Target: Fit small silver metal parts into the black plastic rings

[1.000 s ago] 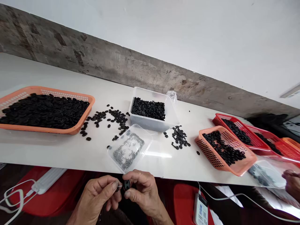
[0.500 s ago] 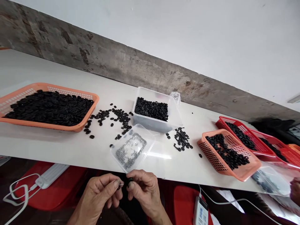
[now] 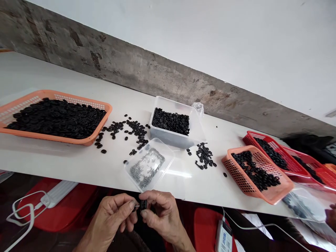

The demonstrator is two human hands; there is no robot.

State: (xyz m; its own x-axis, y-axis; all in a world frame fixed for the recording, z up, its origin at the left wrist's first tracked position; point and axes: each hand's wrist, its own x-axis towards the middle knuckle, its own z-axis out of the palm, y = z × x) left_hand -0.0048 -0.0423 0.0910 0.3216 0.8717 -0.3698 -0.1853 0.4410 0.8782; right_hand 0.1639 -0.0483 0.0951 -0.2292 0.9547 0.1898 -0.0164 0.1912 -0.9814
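Note:
My left hand (image 3: 111, 215) is closed in a pinch, with a small metal spring (image 3: 137, 206) sticking out from its thumb and fingertip toward the right. Something dark shows at the spring's base, mostly covered by the fingers. Thumb and forefinger of my right hand (image 3: 164, 217) pinch a small black oval plastic piece (image 3: 143, 204), turned toward the spring. The two parts are very close; whether they touch I cannot tell. Both hands are just off the table's front edge, below a clear shallow tray (image 3: 169, 161) of small metal springs (image 3: 141, 176).
A clear plastic bin (image 3: 168, 137) of black parts stands behind the tray. Left is an orange basket (image 3: 86, 141) of black ovals; loose ones (image 3: 138, 131) lie between. Rightward are another pile (image 3: 204, 155), an orange basket (image 3: 244, 183), red baskets (image 3: 296, 168) and another person's hand (image 3: 331, 217).
My right hand has turned the black oval piece so more of its face shows, and its thumb has moved lower. The left hand stays nearly still. The view has shifted slightly.

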